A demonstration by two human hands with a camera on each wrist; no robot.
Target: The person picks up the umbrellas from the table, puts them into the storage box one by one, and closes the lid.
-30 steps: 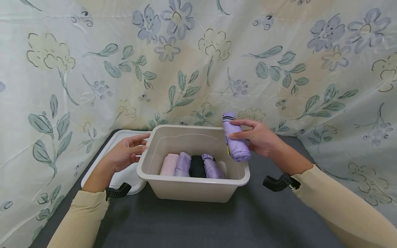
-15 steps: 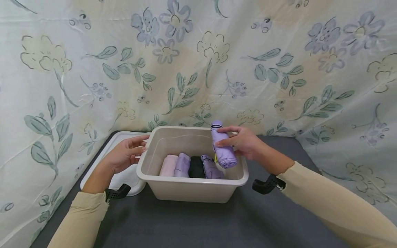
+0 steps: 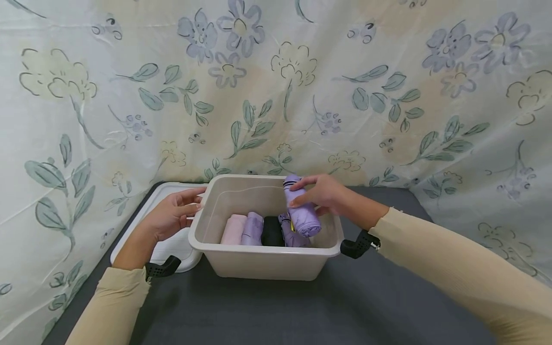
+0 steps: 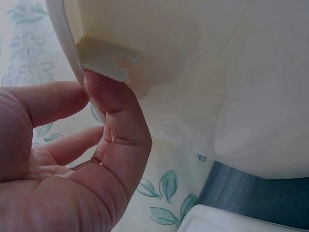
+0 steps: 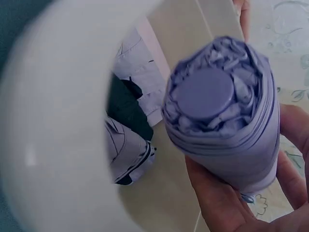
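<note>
Starting at the left of the head view: a white lid (image 3: 161,211) lies flat on the grey tabletop, and the left hand (image 3: 172,215) rests against the left rim of the beige plastic bin (image 3: 263,261), fingers straight-ish, thumb tucked under the lip in the left wrist view, so steadying rather than clamping. Inside the bin, along the lower middle of the frame, four folded umbrellas lie side by side: a pink one (image 3: 233,230), a lilac one (image 3: 252,229), a black one (image 3: 273,232) and another lilac one (image 3: 290,234) with a dark strap. Right of centre, the right hand (image 3: 321,194) has its fingers wrapped round the upper half of a lilac folded umbrella (image 3: 303,215), held tilted over the bin's right end, just above that last one. I'd guess it's light and stiff down the core, but the rolled canopy fabric is soft and a bit slick, so grabbing round the middle of the roll makes sense. The right wrist view shows its round end cap (image 5: 205,94) and bunched pleats.
</note>
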